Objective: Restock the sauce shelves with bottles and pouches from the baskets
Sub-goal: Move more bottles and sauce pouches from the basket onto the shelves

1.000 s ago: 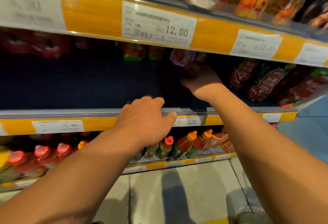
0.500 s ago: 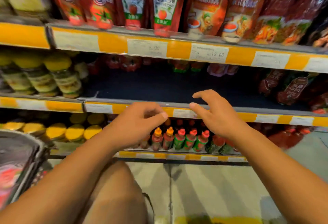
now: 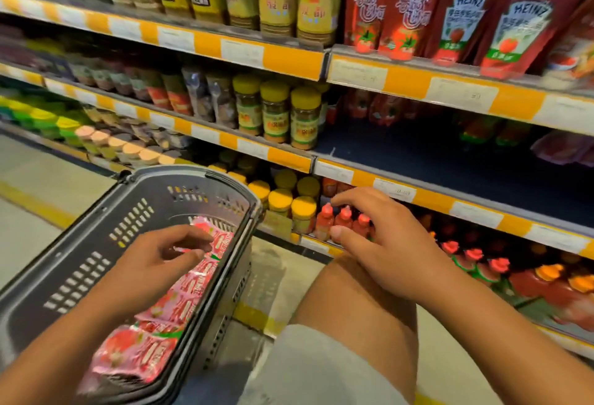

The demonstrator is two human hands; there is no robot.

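My view has swung left and down since the frame 0.5 s ago: the dark grey perforated plastic basket [image 3: 96, 263], then only a sliver at the left edge, now fills the lower left, and my bare knee [image 3: 356, 302] sits at the centre. Both hands have come off the shelf front. My left hand [image 3: 154, 263] has dropped into the basket and hovers over the stack of pink-and-red sauce pouches [image 3: 151, 337] lying along its right wall; the fingers are loosely curled with thumb and forefinger close together just above the top pouch, and I cannot tell whether they already touch it. It grips nothing that I can make out. My right hand [image 3: 385, 244] hangs above the knee, fingers spread and bent, palm down, holding nothing, in front of the small red-capped sauce bottles [image 3: 344, 221] on the bottom shelf.

The dark blue middle shelf deck [image 3: 450, 167] to the right shows a wide bare stretch, with a few red pouches [image 3: 373, 109] standing at its back. Above it, red Heinz ketchup pouches [image 3: 488, 28] stand in a row on the top shelf. Yellow-lidded glass jars [image 3: 276, 112] stand on the middle shelf left of the bare stretch.
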